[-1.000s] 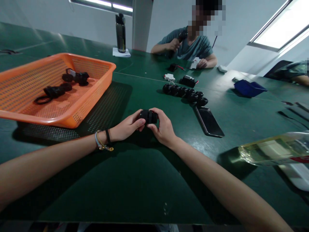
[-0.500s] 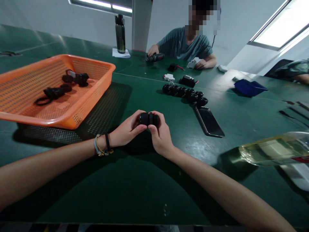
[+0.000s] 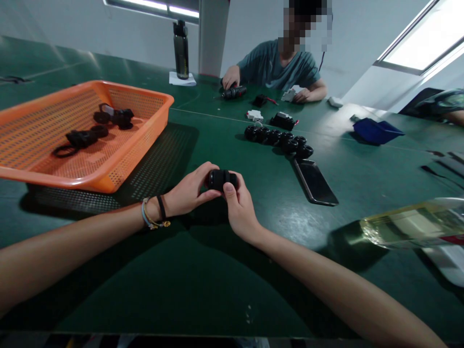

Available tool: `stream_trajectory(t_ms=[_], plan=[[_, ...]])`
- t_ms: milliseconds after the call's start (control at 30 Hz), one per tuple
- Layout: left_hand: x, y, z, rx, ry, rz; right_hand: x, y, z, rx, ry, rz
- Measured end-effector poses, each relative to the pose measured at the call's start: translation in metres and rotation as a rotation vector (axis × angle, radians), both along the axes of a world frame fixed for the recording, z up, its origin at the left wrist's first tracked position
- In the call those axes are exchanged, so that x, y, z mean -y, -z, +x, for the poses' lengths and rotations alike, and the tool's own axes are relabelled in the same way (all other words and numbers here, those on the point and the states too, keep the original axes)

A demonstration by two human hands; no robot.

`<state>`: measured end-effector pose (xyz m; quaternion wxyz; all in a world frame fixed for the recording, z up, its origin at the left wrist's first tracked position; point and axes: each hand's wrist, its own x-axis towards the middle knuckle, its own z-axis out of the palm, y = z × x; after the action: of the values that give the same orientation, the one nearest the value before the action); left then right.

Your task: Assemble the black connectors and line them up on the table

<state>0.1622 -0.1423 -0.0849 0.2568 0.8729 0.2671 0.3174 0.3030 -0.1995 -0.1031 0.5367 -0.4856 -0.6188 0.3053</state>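
Both of my hands grip one black cylindrical part (image 3: 218, 180) just above the green table (image 3: 203, 270). My left hand (image 3: 192, 191) is closed round its left end, with bracelets at the wrist. The right end is pinched by my right hand (image 3: 241, 205), whose thumb presses on the near side around a ring-like band. What kind of part it is cannot be made out. Beyond my hands, several glossy black round parts (image 3: 279, 138) lie in a cluster, with a smartphone (image 3: 315, 181) beside them.
An orange basket (image 3: 105, 181) with black parts stands at the left. To the right lie a bottle of yellowish liquid (image 3: 409, 224) and a blue tray (image 3: 377, 131). Across the table a co-worker (image 3: 270, 63) has a hand on a power drill (image 3: 234, 92); a dark bottle (image 3: 181, 50) stands nearby.
The two pieces of the black part look closer together, the gap between them narrowed. My right thumb has moved up onto the band. The co-worker's drill has been lowered slightly.
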Motion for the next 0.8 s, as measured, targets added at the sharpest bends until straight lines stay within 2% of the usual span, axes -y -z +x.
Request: stream_trajectory(t_ms=[133, 367, 633, 800], plan=[[-0.003, 0.001, 0.0, -0.001, 0.006, -0.014, -0.007, 0.0, 0.004, 0.061, 0.014, 0.047], [-0.004, 0.004, 0.002, 0.105, 0.037, -0.168, -0.031, 0.001, 0.024, 0.359, -0.059, 0.223], [0.002, 0.005, 0.006, 0.221, 0.122, -0.508, -0.031, -0.001, 0.029, 0.453, -0.067, 0.399], [0.004, 0.005, 0.005, 0.226, 0.148, -0.509, -0.03, -0.002, 0.029, 0.479, -0.078, 0.408]])
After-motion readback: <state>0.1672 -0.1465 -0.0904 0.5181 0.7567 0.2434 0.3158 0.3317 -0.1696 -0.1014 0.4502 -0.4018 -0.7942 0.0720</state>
